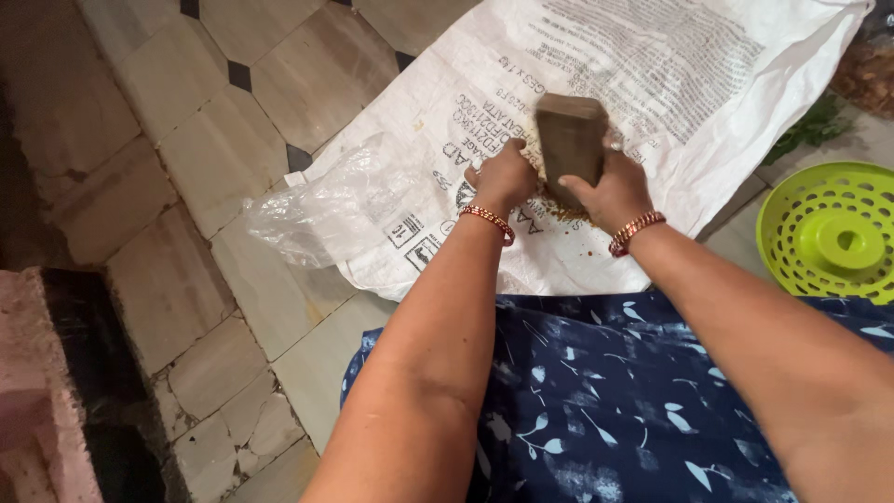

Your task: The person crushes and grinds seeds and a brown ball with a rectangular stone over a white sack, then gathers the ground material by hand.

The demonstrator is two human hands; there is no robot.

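My right hand [613,191] grips a dark brownish rectangular block [570,138], held upright over a small heap of brown crushed bits [566,213] on a white woven sack [652,93] spread on the floor. My left hand [503,175] is curled beside the block's left side, fingers closed near the heap; whether it touches the block I cannot tell. Both wrists wear red and gold bangles.
A crumpled clear plastic bag [317,210] lies at the sack's left edge. A lime-green perforated plastic lid or strainer [829,237] sits at the right. Green leaves [815,126] lie beyond it. Blue patterned cloth [596,401] covers my lap. Tiled floor [214,140] lies left.
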